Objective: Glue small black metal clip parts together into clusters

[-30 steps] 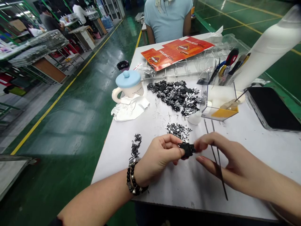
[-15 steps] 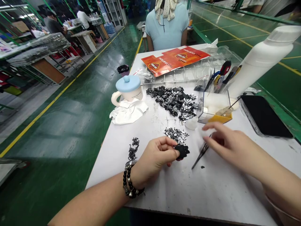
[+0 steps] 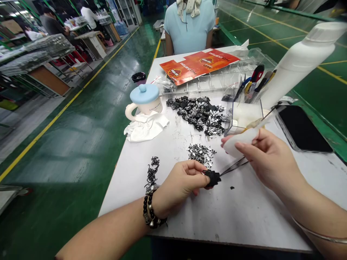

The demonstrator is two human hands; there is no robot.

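My left hand [image 3: 189, 177] pinches a small black plastic part [image 3: 213, 177] between thumb and fingers, just above the table. In my right hand [image 3: 271, 159] is a whitish, translucent squeeze bottle [image 3: 241, 142], its narrow end pointing up and to the right. Dark tweezers [image 3: 233, 167] stretch from beneath the right palm to the black part's edge; whether the fingers also hold them is hidden. Behind the left hand lies a pile of small silvery metal pieces [image 3: 200, 153]. Small black curved pieces [image 3: 152, 170] lie to the left, and a black scrap [image 3: 232, 187] to the right.
Farther back are a heap of black-and-silver parts [image 3: 197, 112], a lidded mug [image 3: 148, 101], crumpled tissue [image 3: 146, 126] and orange printed cards [image 3: 200, 65]. On the right stand a clear tool box [image 3: 245, 113], a tall white bottle [image 3: 298, 65] and a phone [image 3: 305, 128]. A person [image 3: 189, 29] sits ahead.
My right hand has closed around the white bottle and lifted it from the table. The tweezers have swung to a flatter angle, tips at the black part. My left hand still holds that part.
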